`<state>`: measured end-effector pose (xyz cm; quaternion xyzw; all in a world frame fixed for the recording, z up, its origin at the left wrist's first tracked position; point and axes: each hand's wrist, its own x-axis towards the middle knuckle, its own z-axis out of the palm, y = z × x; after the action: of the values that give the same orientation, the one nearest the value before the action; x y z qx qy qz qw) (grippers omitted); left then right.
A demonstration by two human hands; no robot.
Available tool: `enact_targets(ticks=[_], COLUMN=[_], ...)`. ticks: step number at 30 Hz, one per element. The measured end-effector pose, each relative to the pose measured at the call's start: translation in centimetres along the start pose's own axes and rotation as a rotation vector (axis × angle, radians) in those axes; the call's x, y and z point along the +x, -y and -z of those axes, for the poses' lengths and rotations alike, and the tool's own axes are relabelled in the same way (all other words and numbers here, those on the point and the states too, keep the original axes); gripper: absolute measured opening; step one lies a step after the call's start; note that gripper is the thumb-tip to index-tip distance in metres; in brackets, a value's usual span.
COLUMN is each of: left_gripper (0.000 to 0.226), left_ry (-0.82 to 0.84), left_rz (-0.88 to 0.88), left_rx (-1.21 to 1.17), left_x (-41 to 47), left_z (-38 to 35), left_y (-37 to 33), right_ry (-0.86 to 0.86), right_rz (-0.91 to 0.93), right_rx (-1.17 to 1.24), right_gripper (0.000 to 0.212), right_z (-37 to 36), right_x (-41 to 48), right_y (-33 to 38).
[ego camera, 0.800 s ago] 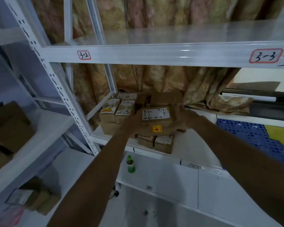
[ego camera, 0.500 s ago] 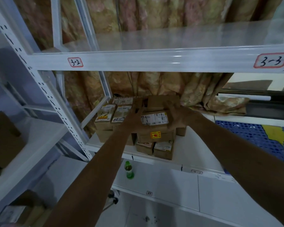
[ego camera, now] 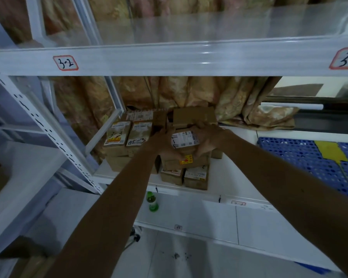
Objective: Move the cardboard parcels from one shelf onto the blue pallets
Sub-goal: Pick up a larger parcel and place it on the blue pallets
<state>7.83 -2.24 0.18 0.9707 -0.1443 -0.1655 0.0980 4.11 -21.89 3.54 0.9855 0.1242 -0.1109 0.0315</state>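
A cardboard parcel with a white label and a yellow-red sticker sits on top of a stack of parcels on the white shelf. My left hand grips its left side and my right hand grips its right side. Below it two smaller parcels stand at the shelf's front. The blue pallet lies to the right, behind the shelf.
A white shelf beam labelled 3-2 crosses overhead. A slanted perforated upright stands at left. A green bottle stands on the lower shelf. A yellow patch lies on the pallet. A crumpled curtain hangs behind.
Both hands have reached further into the shelf with the parcel between them, and the view has shifted closer to the stack.
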Motion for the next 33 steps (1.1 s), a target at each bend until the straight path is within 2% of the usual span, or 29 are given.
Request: enact_targets(ticks=[4,10,19,24,33], left_gripper=[0.145,0.132,0.141,0.142,0.133], left_ry=[-0.002,-0.064,-0.054,-0.156,-0.174], left_rz=[0.015,-0.039,-0.074,-0.162,-0.362], left_rx=[-0.018,0.010,0.071,0.120,0.120], left_x=[0.0,-0.8,-3.0,-4.4,-5.4], left_z=[-0.1,0.0,2.8,3.9,3.6], left_y=[-0.1,-0.6,-1.7,-3.2,-7.3], right_ry=[0.017,0.017,0.005,-0.027,-0.069], right_rz=[-0.007,0.002,-0.030,-0.114,-0.276], right_rx=[0.021,0.034,0.113,0.134,0.116], right_gripper=[0.131,0.134,0.139,0.139,0.135], right_z=[0.0,-0.2,1.2,2.6,2.9], right_x=[0.0,0.1,-2.1,-4.2,-10.2], right_y=[0.2,0.9,0.8,0.5,-1.3])
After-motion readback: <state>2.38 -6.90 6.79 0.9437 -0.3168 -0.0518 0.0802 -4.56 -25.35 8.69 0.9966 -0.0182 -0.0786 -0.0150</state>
